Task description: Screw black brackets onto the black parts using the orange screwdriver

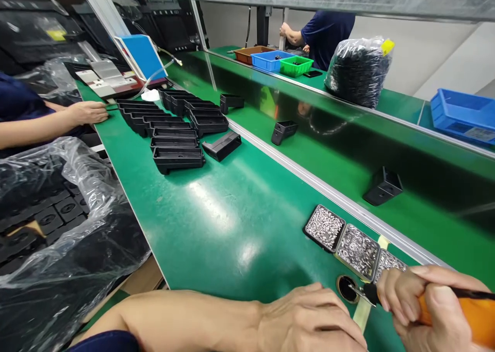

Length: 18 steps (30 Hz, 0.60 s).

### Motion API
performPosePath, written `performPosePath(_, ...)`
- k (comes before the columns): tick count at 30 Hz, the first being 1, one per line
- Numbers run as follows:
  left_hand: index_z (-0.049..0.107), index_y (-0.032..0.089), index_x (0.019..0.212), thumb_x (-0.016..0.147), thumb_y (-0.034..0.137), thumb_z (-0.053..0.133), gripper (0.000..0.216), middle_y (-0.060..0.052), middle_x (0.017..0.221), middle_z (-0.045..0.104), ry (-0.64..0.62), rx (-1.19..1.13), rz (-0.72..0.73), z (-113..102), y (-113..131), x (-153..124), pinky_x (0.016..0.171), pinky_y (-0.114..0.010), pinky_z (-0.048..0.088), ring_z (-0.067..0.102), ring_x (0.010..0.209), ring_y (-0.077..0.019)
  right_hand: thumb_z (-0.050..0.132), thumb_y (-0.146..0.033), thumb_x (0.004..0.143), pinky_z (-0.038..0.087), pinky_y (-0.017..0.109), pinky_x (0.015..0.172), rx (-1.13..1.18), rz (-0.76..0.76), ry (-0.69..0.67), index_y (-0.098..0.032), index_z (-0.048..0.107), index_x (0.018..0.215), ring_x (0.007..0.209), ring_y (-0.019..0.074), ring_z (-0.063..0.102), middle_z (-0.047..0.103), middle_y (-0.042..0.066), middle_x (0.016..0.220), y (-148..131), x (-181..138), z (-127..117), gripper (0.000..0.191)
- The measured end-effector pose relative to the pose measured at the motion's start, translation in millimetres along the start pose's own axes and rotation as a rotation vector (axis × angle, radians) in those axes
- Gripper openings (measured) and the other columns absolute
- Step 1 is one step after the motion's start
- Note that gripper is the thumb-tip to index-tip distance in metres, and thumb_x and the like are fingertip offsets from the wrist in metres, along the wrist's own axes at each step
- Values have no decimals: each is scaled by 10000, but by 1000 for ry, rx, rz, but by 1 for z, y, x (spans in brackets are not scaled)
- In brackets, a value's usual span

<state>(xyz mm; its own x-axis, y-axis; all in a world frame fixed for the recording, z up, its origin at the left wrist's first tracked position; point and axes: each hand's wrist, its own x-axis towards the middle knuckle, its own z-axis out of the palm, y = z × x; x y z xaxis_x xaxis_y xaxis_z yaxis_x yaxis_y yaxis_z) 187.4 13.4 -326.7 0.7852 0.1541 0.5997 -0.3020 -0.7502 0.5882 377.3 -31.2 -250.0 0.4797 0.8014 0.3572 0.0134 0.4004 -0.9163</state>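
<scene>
Down at the bottom, an orange-handled tool (460, 311) is gripped tight in the right hand (421, 311), and its thin metal tip is pointed at a small round dark part (347, 288) on the green tabletop (232, 223). The left hand (309, 321) is laid flat and loose, palm down, just beside that round part, and nothing is held in it. Three little trays of shiny metal bits (358, 249) are set in a row just behind the round part. Farther off, many black plastic trays (174, 130) are lined up on the tabletop. A co-worker's hand (87, 112) is rested near them. A clear bag of black parts (58, 223) is seen on the left.
</scene>
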Motion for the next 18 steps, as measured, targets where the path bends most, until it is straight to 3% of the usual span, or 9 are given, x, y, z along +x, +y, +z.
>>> performPosePath(3,639,158,1372,1122,477,480,435,-42,1327,745,-112,-2,-10,-5,3,2,912,-350,501,652,1139,-201,640,-293,1016,398,301,405,-9,-11,-28,-233,648,1012,380,128,391,470,-67,515,8,-4,-2,61)
performPosePath(10,621,122,1370,1143,497,373,504,-67,1324,733,-126,16,23,-4,-1,-1,956,-361,498,631,1171,-218,648,-277,1017,394,291,402,-20,8,-32,-228,642,1036,383,119,385,450,-80,515,19,-10,-6,53)
performPosePath(18,554,160,1424,1123,476,479,443,-63,1351,723,-154,-6,-14,3,-2,-6,1045,-366,474,624,1246,-216,682,-311,1005,401,296,430,17,41,10,-248,656,1014,395,119,395,489,-70,526,3,-8,-2,69)
